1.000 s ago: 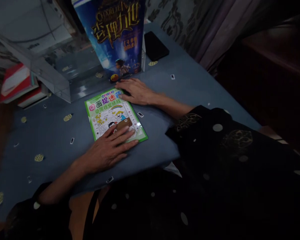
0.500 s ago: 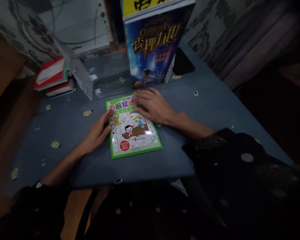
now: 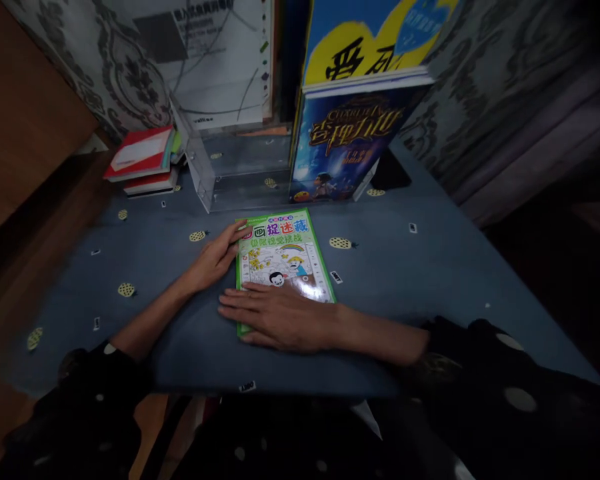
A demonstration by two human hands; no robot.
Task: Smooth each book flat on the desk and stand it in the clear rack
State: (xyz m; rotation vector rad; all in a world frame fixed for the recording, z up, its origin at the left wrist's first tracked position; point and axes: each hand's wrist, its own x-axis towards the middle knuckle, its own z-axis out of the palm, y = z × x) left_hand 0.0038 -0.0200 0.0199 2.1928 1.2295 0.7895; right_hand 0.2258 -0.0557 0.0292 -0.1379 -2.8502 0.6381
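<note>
A thin green-bordered picture book [image 3: 284, 257] lies flat on the blue tablecloth [image 3: 420, 280] in front of me. My left hand [image 3: 215, 257] rests at the book's left edge near its top corner, fingers stretched out with the tips on the cover. My right hand [image 3: 275, 317] lies flat across the book's near end, fingers spread and pointing left, covering the bottom of the cover.
A clear acrylic stand [image 3: 230, 167] holds a tall blue book [image 3: 343, 150] upright behind the picture book, with a yellow-and-blue book [image 3: 375, 40] above it. Red books [image 3: 143, 160] are stacked at back left. A dark phone [image 3: 391, 175] lies at back right. The table's near edge runs below my arms.
My right hand moved from the book's top right corner down to its near end. My left hand stayed at the left edge. The view tilted up, and the book looks turned straighter.
</note>
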